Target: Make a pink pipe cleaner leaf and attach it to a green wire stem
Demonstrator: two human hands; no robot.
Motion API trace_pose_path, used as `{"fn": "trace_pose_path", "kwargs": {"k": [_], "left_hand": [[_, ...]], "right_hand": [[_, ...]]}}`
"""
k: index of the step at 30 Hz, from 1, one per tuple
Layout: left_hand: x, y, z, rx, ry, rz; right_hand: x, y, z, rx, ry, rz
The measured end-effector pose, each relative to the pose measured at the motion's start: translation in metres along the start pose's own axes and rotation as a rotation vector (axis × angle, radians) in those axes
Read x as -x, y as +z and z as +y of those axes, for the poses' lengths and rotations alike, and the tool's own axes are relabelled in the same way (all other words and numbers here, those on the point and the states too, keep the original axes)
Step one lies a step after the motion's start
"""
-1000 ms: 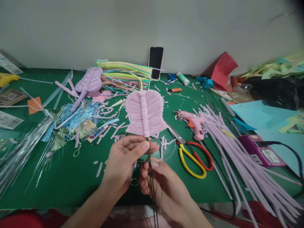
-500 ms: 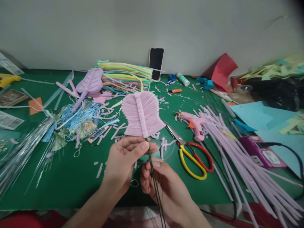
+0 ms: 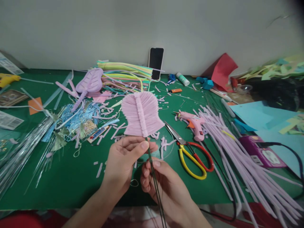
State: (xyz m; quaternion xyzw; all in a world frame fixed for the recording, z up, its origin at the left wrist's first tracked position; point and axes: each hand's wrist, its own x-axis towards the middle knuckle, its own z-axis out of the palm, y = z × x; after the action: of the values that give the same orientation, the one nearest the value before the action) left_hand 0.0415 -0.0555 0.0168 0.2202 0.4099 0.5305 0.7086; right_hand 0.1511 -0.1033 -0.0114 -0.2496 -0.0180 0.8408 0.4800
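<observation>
A pale purple leaf made of pipe cleaners [image 3: 142,114] stands upright above my hands, a thick ridge running down its middle. Green wire stems [image 3: 155,182] run from its base down toward me. My left hand [image 3: 124,161] pinches the stem just under the leaf between thumb and fingers. Lower down, my right hand [image 3: 163,183] is closed around the same wires, thumb on top. Right of the hands lie scissors [image 3: 190,150] with one red and one yellow handle, blades apart. A pink glue gun [image 3: 193,123] rests just behind them.
Loose purple pipe cleaners [image 3: 235,152] spread across the right side, beside a purple power box [image 3: 261,152] with a black cord. At left are blue tassels [image 3: 79,115] and silvery strands [image 3: 27,152]. A phone [image 3: 156,63] leans on the wall behind coloured pipe cleaners [image 3: 125,68].
The leaf has shifted very slightly to the left. Both hands keep the same grip on the stems.
</observation>
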Motion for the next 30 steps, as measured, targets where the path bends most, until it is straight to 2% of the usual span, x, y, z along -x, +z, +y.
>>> {"fn": "trace_pose_path", "kwargs": {"k": [19,30], "left_hand": [[-0.0006,-0.0006,0.0001,-0.011,0.009,-0.01],[-0.0017,0.002,0.0008,-0.038,0.004,0.045]], "right_hand": [[-0.0008,0.0035,-0.0003,0.012,0.007,0.032],[-0.0011,0.0052,-0.0014,0.026,0.001,0.044]]}}
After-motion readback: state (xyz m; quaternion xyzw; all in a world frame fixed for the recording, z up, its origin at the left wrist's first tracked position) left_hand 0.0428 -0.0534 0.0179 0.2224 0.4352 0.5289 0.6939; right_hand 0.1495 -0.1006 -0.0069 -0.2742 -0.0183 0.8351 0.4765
